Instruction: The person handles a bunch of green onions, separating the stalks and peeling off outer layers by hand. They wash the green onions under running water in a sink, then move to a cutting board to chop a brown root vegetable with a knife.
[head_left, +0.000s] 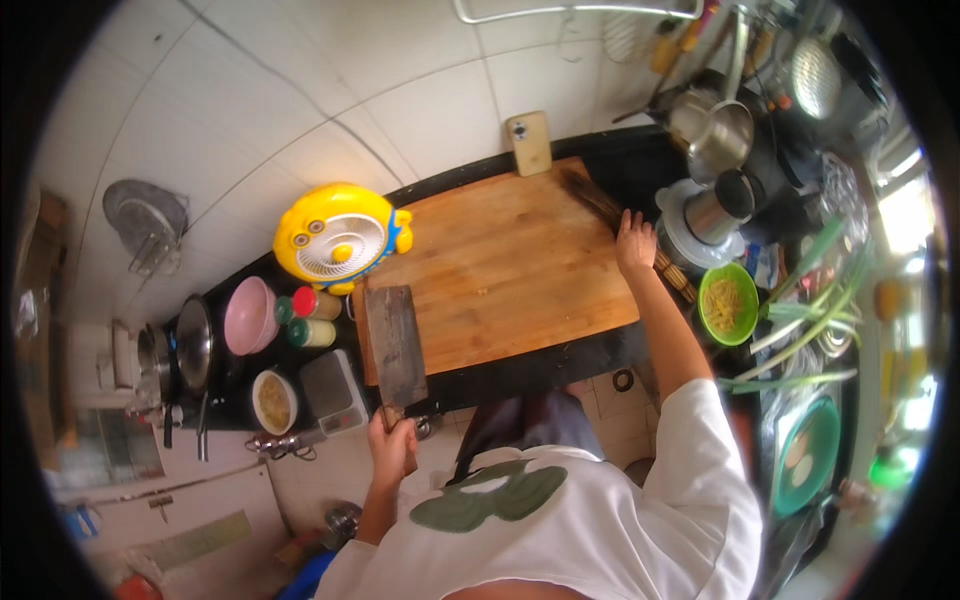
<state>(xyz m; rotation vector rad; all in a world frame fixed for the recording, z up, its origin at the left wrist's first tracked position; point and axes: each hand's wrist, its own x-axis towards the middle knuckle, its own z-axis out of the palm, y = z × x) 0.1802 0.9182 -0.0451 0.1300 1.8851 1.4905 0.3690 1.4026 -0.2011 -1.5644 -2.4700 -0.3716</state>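
Observation:
My left hand (392, 441) holds a cleaver by its handle; the broad dark blade (397, 345) points away from me over the left edge of a wooden cutting board (495, 270). At the board's right edge my right hand (637, 240) lies over a bamboo pot brush (675, 276), fingers extended. Dark bristles reach toward the wall from under the fingers; whether they grip the brush is hidden. A phone (530, 142) leans on the wall behind the board. Small light bits lie on the board.
Left stand a yellow fan (341, 238), jars (313, 333), a pink bowl (251, 315), a kitchen scale (335, 391) and a white bowl (274, 403). Right are a steel-topped appliance (720, 206), a green bowl of shredded food (727, 304), scallions (806, 337) and a teal basin (808, 457).

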